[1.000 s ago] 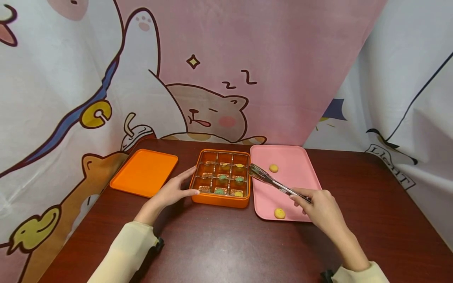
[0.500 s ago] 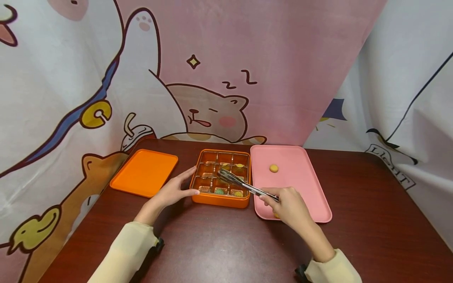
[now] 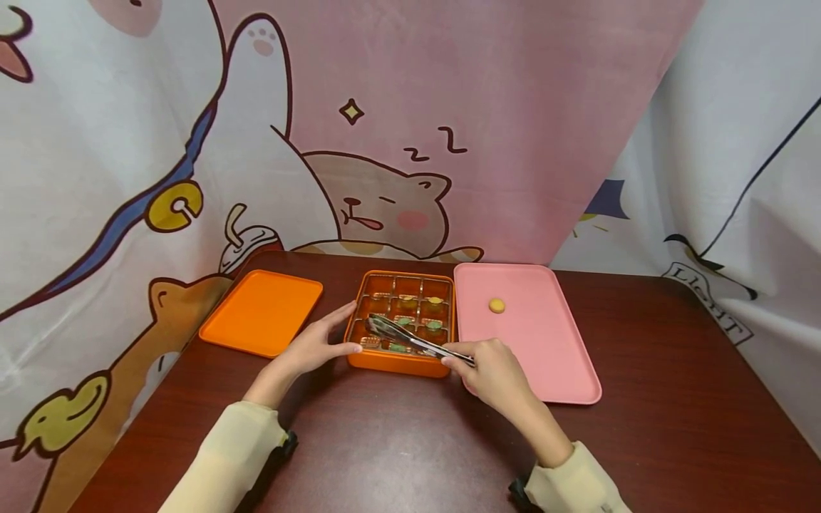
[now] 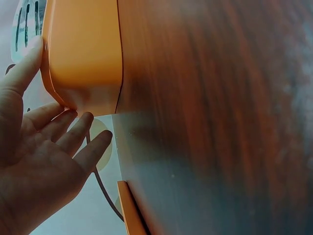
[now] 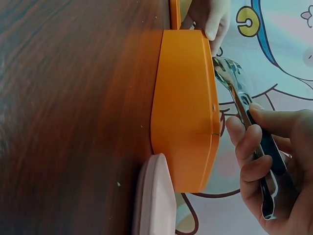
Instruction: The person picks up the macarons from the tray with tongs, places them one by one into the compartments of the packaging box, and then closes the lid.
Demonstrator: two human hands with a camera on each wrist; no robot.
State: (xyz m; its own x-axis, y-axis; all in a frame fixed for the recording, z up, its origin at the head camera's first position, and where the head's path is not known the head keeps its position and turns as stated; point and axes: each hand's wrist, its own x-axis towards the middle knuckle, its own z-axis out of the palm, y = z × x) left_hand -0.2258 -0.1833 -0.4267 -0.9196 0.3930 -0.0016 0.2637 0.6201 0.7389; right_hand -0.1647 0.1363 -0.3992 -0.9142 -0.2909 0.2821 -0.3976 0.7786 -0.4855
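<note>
1. Over the left column of the orange box, the tips of the metal tongs are now held; a second earlier they were held at its right rim, and half a second earlier nearer its middle.
2. By this shift, reach across the box is judged to be mostly made. Whether the middle or near compartment is being aimed at cannot be told, nor whether anything is gripped between the tips.
3. The tongs are pinched between thumb and curled fingers of the right hand. The left hand is kept at the box's near left corner, its fingers loosely spread, its thumb laid at the rim.
4. The box is divided into nine compartments. Yellow pieces are seen in the back middle and back right; green pieces in the centre, middle right and near middle. The near right is covered by the tongs and hand.
5. On the pink tray, beside the box, one round yellow biscuit is seen; the near part is partly hidden by the right hand.
6. Well left, an orange lid is laid flat.
</note>
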